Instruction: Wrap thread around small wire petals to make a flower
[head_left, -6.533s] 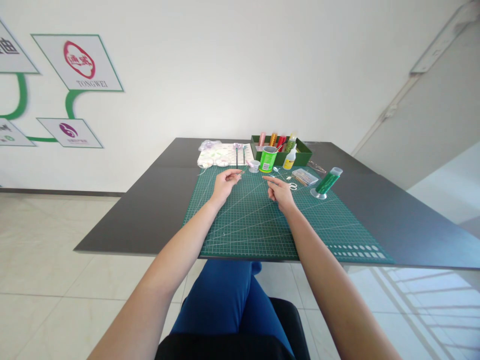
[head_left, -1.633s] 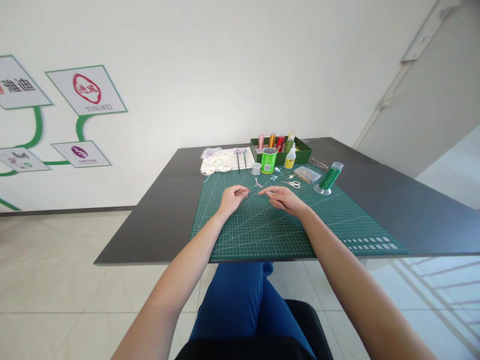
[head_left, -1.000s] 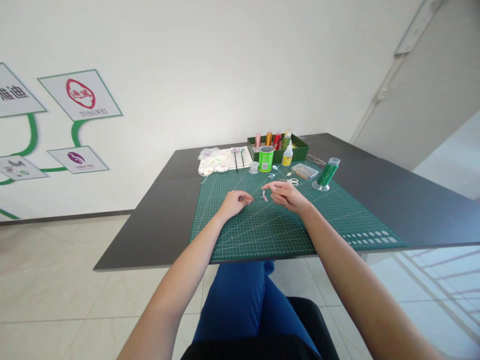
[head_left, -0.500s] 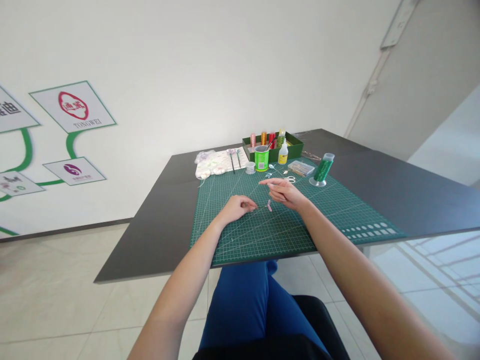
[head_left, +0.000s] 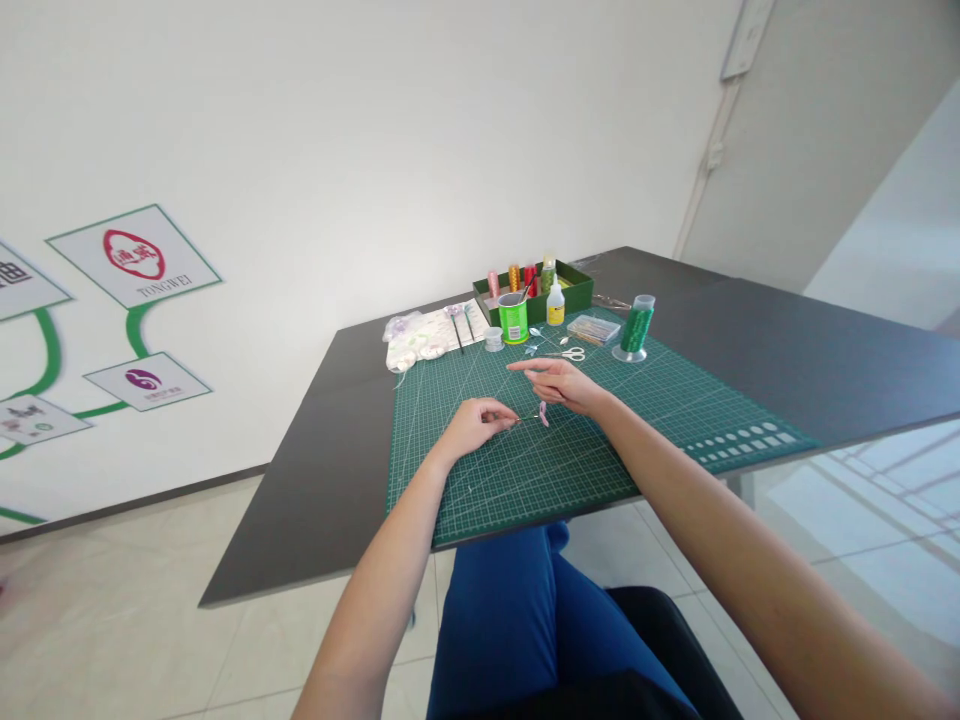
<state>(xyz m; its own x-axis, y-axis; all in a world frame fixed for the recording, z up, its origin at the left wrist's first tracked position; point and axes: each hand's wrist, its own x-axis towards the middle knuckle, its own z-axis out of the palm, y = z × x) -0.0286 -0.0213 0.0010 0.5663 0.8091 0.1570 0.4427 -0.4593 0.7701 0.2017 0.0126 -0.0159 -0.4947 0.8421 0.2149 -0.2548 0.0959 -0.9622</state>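
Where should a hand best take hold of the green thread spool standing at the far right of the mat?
Probably around the middle of the green thread spool, coming from the side: it stands upright on a wider base, and its right side looks free.

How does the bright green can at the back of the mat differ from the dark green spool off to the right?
The green can is bright lime, squat and open-topped, with tools poking out; the green spool is darker, taller and slimmer, on a pale flared base. The can stands by the green tray; the spool stands alone, further right. Both stand on the cutting mat, untouched by either hand.
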